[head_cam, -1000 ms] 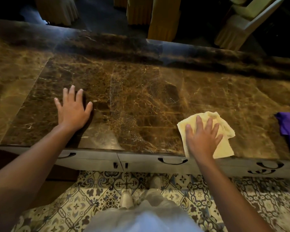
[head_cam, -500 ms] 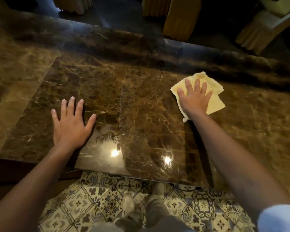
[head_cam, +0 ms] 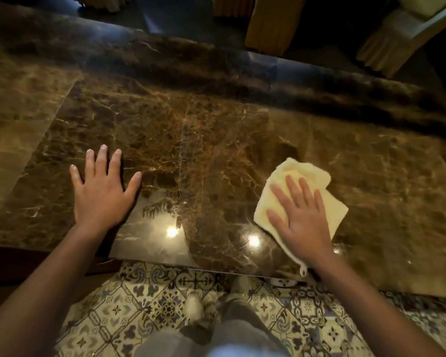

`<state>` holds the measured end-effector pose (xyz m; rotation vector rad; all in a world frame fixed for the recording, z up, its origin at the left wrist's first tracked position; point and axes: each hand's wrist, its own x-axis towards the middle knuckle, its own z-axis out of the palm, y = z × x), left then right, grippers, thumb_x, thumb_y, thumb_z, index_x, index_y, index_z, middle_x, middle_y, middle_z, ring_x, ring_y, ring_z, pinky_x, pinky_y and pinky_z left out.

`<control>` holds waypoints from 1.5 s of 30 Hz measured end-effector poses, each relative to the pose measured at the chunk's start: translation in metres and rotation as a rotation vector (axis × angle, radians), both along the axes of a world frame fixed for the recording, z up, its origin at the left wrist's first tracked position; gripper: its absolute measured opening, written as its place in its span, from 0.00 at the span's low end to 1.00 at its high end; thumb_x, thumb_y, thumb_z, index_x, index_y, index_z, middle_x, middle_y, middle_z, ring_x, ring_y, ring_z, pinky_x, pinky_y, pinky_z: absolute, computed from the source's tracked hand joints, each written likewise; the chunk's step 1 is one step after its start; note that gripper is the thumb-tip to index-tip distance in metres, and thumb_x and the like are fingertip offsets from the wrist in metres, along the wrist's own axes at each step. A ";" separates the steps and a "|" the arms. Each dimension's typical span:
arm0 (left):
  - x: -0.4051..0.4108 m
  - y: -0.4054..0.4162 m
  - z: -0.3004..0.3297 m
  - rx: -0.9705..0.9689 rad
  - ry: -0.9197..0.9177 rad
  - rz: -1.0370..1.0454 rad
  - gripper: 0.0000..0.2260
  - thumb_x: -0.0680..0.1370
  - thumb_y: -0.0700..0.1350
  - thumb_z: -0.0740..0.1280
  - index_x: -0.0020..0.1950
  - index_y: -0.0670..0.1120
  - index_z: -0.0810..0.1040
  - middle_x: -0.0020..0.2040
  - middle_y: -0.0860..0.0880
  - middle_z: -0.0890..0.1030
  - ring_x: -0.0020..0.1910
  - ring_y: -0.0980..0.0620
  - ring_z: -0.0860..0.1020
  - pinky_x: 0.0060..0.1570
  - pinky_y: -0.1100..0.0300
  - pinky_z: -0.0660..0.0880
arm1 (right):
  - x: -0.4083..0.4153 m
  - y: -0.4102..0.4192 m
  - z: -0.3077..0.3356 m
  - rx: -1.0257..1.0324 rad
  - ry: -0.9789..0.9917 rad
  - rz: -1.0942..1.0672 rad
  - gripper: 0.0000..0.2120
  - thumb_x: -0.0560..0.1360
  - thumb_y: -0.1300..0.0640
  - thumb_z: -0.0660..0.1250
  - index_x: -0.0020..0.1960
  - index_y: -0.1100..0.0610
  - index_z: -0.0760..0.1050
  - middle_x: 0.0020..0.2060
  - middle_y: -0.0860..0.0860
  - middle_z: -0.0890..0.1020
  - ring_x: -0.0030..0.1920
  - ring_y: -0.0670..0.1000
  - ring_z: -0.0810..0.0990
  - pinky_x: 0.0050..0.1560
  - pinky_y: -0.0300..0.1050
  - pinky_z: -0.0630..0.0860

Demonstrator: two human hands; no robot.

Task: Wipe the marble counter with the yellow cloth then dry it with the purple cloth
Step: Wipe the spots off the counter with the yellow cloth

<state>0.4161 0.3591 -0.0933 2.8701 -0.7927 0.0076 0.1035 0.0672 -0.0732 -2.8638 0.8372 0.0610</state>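
Right hand (head_cam: 303,222) flat, fingers straight, pressing yellow cloth (head_cam: 278,202) on marble desk (head_cam: 216,140); left hand (head_cam: 101,194) flat, fingers splayed, holding nothing.

Glossy veined brown marble counter (head_cam: 216,140), soft matt yellow cloth (head_cam: 273,199), patterned floor tiles (head_cam: 150,300)
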 end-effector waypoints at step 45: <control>-0.005 0.001 0.010 -0.035 0.031 -0.004 0.33 0.82 0.66 0.52 0.82 0.48 0.61 0.84 0.42 0.58 0.83 0.40 0.52 0.77 0.34 0.48 | 0.089 0.144 -0.004 0.054 -0.062 0.325 0.27 0.85 0.35 0.46 0.82 0.40 0.54 0.84 0.49 0.52 0.84 0.56 0.42 0.81 0.65 0.41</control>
